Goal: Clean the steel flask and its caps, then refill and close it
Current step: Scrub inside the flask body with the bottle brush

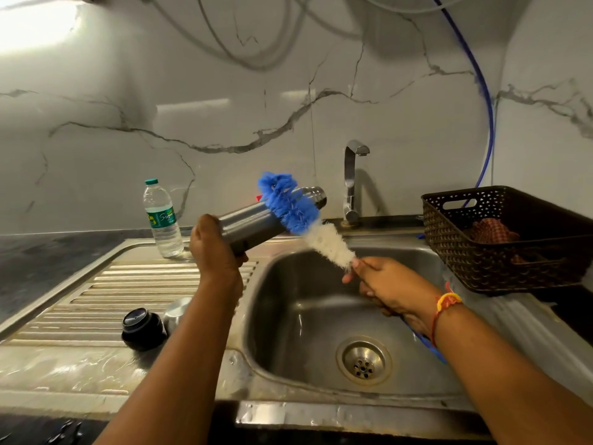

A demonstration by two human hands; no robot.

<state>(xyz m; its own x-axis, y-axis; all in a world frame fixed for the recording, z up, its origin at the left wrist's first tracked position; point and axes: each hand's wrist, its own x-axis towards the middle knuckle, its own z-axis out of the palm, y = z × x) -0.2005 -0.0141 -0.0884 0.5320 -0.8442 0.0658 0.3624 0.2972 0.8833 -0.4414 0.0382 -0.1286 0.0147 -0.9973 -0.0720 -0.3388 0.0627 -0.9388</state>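
Observation:
My left hand [214, 248] grips the base of the steel flask [253, 224], which is tilted with its open mouth toward the tap. My right hand [383, 289] holds the handle of a bottle brush [301, 216] with blue and white bristles. The bristles lie across the outside of the flask, above the sink basin [288, 284]. On the ribbed drainboard [106, 297] stand a dark inner cap [142, 327] and a steel outer cap [176, 313], side by side.
A plastic water bottle [162, 220] stands at the back of the drainboard. The tap [352, 181] rises behind the basin; no water runs from it. A dark perforated basket [513, 239] with a cloth sits on the right. The drain [364, 361] is open.

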